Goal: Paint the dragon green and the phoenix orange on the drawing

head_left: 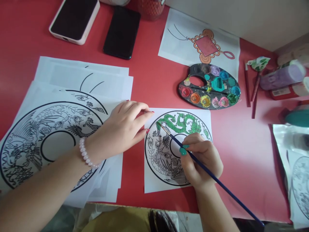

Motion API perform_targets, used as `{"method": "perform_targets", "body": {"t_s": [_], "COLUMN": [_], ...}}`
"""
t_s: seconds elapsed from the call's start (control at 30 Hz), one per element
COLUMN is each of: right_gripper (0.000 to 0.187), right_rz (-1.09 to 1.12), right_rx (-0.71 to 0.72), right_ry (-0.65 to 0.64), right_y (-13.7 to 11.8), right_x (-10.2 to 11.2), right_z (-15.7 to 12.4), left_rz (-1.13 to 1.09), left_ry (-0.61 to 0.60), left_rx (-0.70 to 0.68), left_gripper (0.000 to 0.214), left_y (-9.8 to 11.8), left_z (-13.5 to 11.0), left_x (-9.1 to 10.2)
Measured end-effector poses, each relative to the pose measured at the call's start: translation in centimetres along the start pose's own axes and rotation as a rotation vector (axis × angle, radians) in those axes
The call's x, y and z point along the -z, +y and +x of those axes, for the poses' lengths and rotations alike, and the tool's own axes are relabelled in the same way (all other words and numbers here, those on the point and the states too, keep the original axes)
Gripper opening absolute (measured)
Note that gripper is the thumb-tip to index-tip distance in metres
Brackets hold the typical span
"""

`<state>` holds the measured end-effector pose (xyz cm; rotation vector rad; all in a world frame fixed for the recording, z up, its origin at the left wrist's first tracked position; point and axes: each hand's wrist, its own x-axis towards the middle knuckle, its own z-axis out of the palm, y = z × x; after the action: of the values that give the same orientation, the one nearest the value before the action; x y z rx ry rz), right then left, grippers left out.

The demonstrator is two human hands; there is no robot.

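My right hand pinches a thin blue-handled paintbrush. Its bristle tip touches the upper left of a round line drawing on a small paper sheet. Green paint covers most of the dragon along the drawing's top; the lower figures are uncoloured. My left hand rests at that sheet's left edge, holding nothing, with thumb and forefinger apart and the other fingers loosely bent. Beneath my left forearm lie several printed sheets, the top one with a larger round drawing.
A paint palette lies beyond the small sheet, overlapping a sheet with a red-and-orange knot picture. Two phones lie at the back left. Brushes and paint bottles are at the right on the red table.
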<state>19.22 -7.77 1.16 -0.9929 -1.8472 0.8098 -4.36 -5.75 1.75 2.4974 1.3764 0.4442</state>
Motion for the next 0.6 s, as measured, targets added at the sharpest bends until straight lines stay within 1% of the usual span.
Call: {"method": "perform_targets", "body": {"t_s": [0.13,0.27,0.37,0.53,0.6], "right_gripper": [0.023,0.020,0.021,0.023,0.023], "right_rz": [-0.023,-0.019,-0.008,0.012,0.021], "right_rx": [-0.025,-0.002,0.013,-0.011,-0.003], "right_ry": [-0.023,-0.009,0.009,-0.028,-0.023], "right_y": [-0.11,-0.15,-0.05,0.09,0.08], "right_x": [-0.03,0.01,0.00,-0.01,-0.02], "right_z": [0.10,0.14,0.09,-0.02,-0.01], "left_rz": [-0.001,0.000,-0.004,-0.002,-0.002], "left_ry": [0.001,-0.005,-0.008,0.002,0.007], "left_rx": [0.002,0.008,0.011,0.004,-0.002], "left_gripper": [0.035,0.035,0.036,0.036,0.036], "left_y": [0.03,0.03,0.04,0.06,0.04], "left_z": [0.00,0.00,-0.01,0.01,0.03], "left_x": [0.03,0.07,0.07,0.04,0.06]}}
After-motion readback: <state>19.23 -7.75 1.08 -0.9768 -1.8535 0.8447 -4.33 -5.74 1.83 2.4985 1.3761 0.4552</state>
